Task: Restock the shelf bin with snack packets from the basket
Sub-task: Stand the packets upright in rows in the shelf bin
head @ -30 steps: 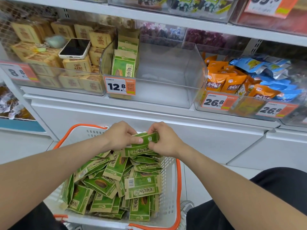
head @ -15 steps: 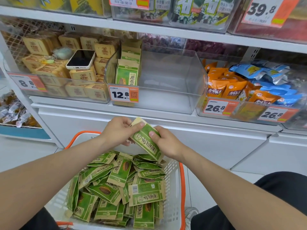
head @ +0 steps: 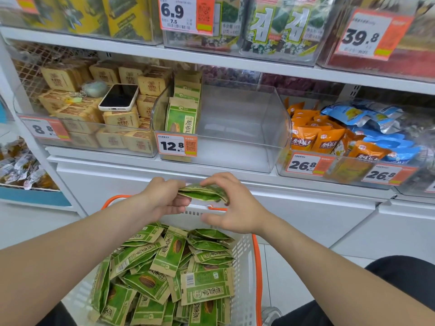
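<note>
A small stack of green snack packets lies flat between my hands, above the basket's far rim. My left hand grips its left end and my right hand grips its right end from above. Below, the white basket with an orange rim holds several more green packets in a loose heap. On the shelf straight ahead stands the clear bin with the 12.8 price tag. A short row of green packets stands upright at its left side; the rest of the bin is bare.
A phone lies on brown boxed snacks in the bin to the left. Orange and blue packets fill the bins to the right. A shelf board with more bins runs overhead. White cabinet fronts sit under the shelf.
Both hands lifted the green packets out of the basket and up toward the shelf, turning the stack from tilted to flat. The view rose and moved closer to the shelf.
</note>
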`<state>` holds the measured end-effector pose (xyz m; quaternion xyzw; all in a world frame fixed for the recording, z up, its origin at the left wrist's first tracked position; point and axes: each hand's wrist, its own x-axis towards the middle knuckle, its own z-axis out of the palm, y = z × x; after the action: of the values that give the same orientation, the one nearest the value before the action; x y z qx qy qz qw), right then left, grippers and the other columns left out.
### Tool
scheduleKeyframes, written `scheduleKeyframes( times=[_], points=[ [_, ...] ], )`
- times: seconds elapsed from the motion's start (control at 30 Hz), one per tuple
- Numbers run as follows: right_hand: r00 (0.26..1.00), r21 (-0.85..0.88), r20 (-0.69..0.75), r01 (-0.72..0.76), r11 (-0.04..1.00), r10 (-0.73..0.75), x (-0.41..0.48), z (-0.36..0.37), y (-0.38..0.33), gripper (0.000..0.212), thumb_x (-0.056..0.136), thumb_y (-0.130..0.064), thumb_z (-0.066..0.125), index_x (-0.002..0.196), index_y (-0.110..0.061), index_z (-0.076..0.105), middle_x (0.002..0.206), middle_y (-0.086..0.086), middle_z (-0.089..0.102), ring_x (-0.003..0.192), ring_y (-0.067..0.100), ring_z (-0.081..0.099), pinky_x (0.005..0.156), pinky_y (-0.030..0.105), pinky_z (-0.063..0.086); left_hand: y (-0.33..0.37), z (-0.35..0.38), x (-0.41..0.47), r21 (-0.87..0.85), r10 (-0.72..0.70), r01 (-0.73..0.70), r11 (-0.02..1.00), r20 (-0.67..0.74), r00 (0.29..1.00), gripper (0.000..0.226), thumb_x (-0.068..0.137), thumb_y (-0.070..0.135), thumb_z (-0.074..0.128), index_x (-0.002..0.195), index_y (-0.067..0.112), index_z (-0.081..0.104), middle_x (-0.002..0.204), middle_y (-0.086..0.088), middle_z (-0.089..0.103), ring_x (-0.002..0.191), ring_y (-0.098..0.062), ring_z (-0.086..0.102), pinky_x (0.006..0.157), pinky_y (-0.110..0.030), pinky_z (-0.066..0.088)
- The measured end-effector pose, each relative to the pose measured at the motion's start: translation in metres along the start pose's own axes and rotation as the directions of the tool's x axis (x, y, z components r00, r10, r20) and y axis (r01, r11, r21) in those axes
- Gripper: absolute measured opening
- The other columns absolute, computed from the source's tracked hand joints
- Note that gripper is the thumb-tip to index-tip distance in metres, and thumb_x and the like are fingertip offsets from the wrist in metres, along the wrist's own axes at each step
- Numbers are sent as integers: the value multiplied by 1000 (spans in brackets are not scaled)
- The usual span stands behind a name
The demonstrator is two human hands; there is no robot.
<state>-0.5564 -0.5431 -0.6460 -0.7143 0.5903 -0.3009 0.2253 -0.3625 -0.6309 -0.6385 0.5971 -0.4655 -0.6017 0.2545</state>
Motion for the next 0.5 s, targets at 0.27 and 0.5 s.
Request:
scheduleKeyframes(
  times=[0.27,0.5],
  points=[
    [984,-72,-113,-147,987,138,17,-10,-7,24,95,-43,71,88,-21,72,77,-6,76,76,13,71,77,39,58,6,-2,-2,526,334,-321,788,74,940,69,110,59,29,83,9,70,87,-8,68,83,-28,62,72,-35,43],
    [875,602,-291,-147,785,387,21,-19,-42,28,87,-28,86,104,-14,68,74,7,76,58,16,67,56,32,53,26,7,-15,520,839,-745,418,93,536,40,112,40,41,78,22,51,66,5,54,62,-9,52,59,-33,37]
  ],
)
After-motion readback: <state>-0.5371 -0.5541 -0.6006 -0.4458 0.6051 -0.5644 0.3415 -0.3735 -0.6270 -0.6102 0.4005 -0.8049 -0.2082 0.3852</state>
